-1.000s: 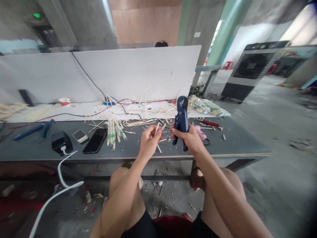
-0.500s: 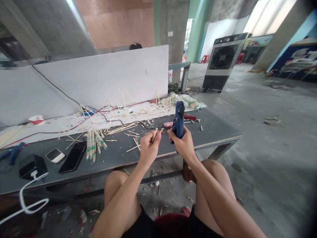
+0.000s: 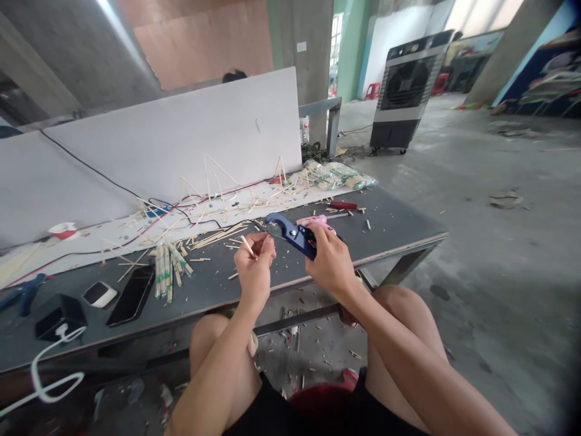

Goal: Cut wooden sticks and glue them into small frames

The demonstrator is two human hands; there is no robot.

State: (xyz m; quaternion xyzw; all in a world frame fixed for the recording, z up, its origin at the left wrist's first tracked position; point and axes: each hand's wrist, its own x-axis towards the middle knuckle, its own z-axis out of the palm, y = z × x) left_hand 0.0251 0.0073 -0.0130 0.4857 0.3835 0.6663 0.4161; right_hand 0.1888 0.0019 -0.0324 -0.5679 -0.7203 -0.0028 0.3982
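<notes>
Between the thumb and fingers of my left hand [image 3: 254, 269] is a short wooden stick [image 3: 247, 245], its pale end poking out to the left. My right hand [image 3: 332, 259] is wrapped around the handles of a blue pipe cutter [image 3: 290, 231]. The cutter's curved jaw points left and sits right by my left fingertips; whether a stick lies in the jaw I cannot tell. Both hands are just above the table's front edge. Behind the right hand lies a pink tool [image 3: 312, 220], partly covered. Loose wooden sticks [image 3: 222, 235] are scattered beyond my left hand.
On the dark table [image 3: 390, 221] lie bagged sticks [image 3: 166, 272], a phone [image 3: 131, 295], a black box with a white cable [image 3: 61, 318], blue pliers-like tool [image 3: 26, 295] and a red-handled tool [image 3: 344, 206]. Stick frames [image 3: 215, 181] stand before a white board [image 3: 181, 145]. An air cooler [image 3: 403, 97] stands behind.
The pipe cutter has swung from upright to pointing left, its jaw now beside my left fingers. My left hand has shifted left with the stick. The camera view has moved slightly.
</notes>
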